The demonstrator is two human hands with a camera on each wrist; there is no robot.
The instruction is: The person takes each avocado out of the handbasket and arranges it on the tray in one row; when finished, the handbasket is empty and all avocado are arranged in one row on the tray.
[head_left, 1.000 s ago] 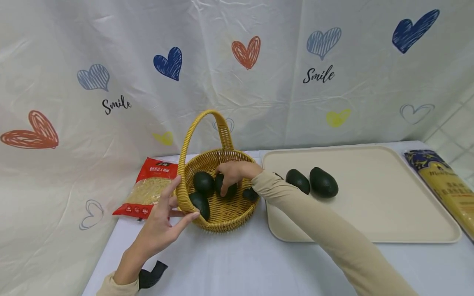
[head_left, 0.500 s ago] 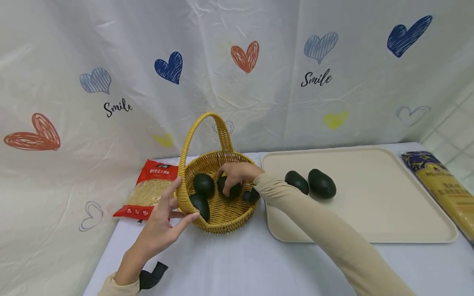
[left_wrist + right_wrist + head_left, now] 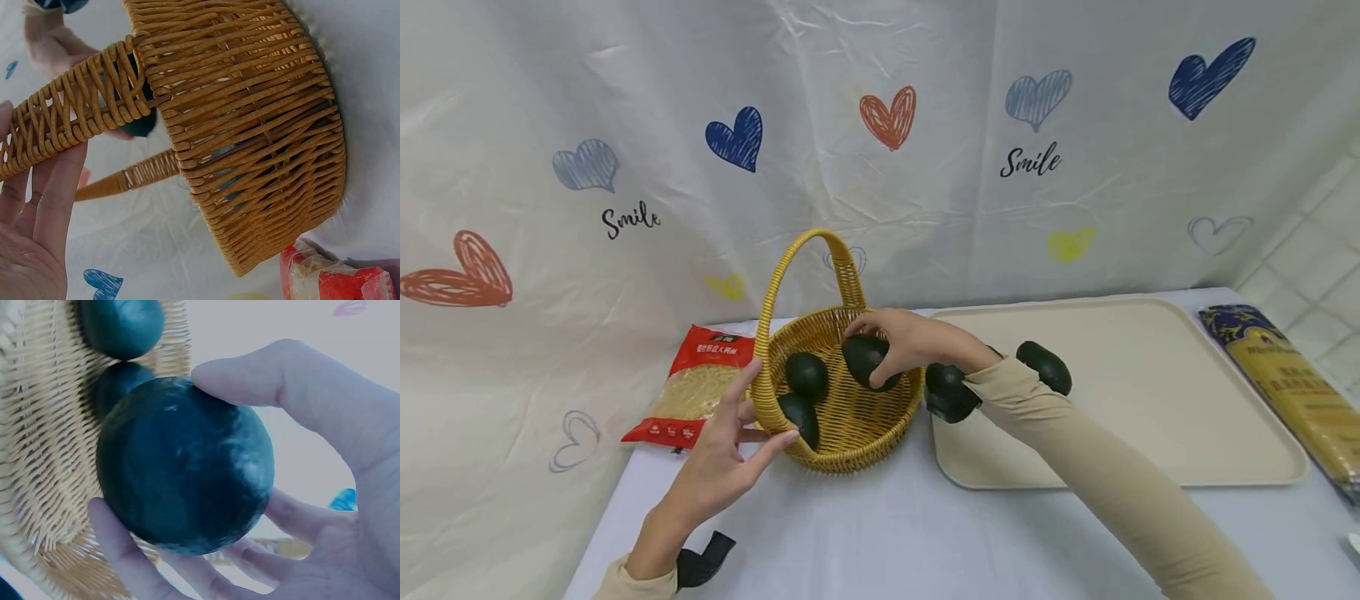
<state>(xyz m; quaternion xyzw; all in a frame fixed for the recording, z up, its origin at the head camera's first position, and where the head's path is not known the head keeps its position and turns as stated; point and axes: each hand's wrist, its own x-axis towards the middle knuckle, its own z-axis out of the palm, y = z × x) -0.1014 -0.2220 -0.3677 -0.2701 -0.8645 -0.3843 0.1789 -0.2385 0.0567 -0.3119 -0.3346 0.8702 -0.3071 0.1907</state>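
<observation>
My right hand (image 3: 910, 337) holds a dark green avocado (image 3: 865, 360) over the right side of a yellow wicker basket (image 3: 857, 458). In the right wrist view, thumb and fingers curl round this avocado (image 3: 185, 465). Two more avocados, one farther back (image 3: 807, 373) and one nearer (image 3: 800, 418), lie in the basket's left half. With my left hand (image 3: 718, 458) I grip the foot of the basket's tall handle (image 3: 767, 333), thumb in front and fingers behind. The left wrist view shows the woven handle (image 3: 75, 109) between that thumb and fingers (image 3: 59, 200).
A beige tray (image 3: 1165, 400) stands to the right, with an avocado (image 3: 1043, 367) on it beside my sleeve; another there is mostly hidden by my wrist. A red pasta bag (image 3: 700, 387) lies left of the basket, a yellow-and-blue packet (image 3: 1285, 383) at far right. A curtain hangs behind.
My right hand has lifted the avocado from the basket floor and drawn slightly back to the right. My left hand keeps its grip on the handle. The head view has shifted a little.
</observation>
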